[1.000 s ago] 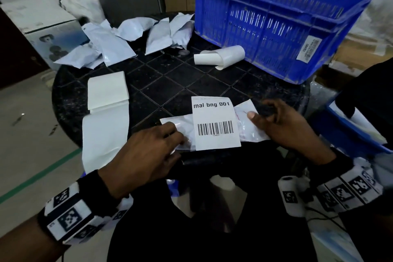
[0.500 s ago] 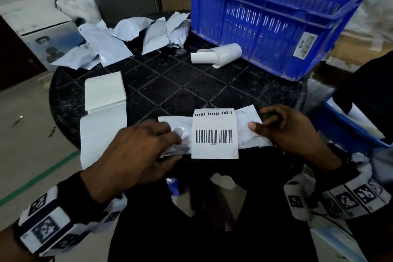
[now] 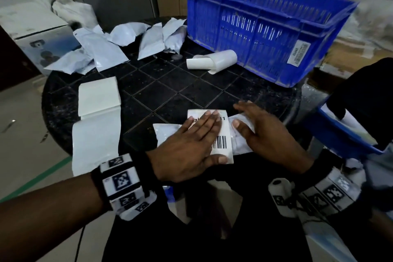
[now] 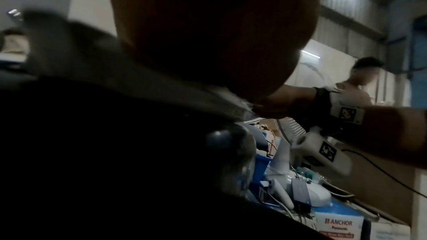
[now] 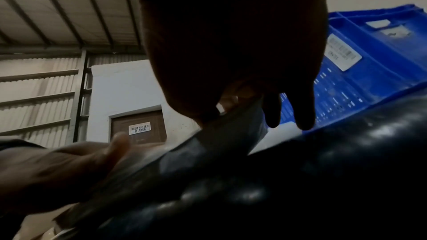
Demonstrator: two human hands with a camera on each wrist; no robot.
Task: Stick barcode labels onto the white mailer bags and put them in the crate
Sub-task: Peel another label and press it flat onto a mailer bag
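Note:
A white mailer bag (image 3: 165,134) lies at the near edge of the round black table (image 3: 170,95), with a barcode label (image 3: 223,140) across its middle. My left hand (image 3: 191,142) lies flat on the label, fingers straight, pressing it down. My right hand (image 3: 261,132) rests flat on the bag's right end, fingers spread. The blue crate (image 3: 265,27) stands at the back right of the table. Both wrist views are mostly dark palm; in the right wrist view the crate (image 5: 369,70) shows beyond my fingers (image 5: 305,109).
Several unlabelled white mailer bags (image 3: 119,47) are heaped at the table's back left. A strip of blank label sheets (image 3: 95,121) hangs over the left edge. A curled backing sheet (image 3: 212,61) lies by the crate. Another blue bin (image 3: 340,134) sits low on the right.
My left hand slid from the bag's left end onto the label and flattened over it. My right hand let go its pinch on the bag's right end and now lies flat.

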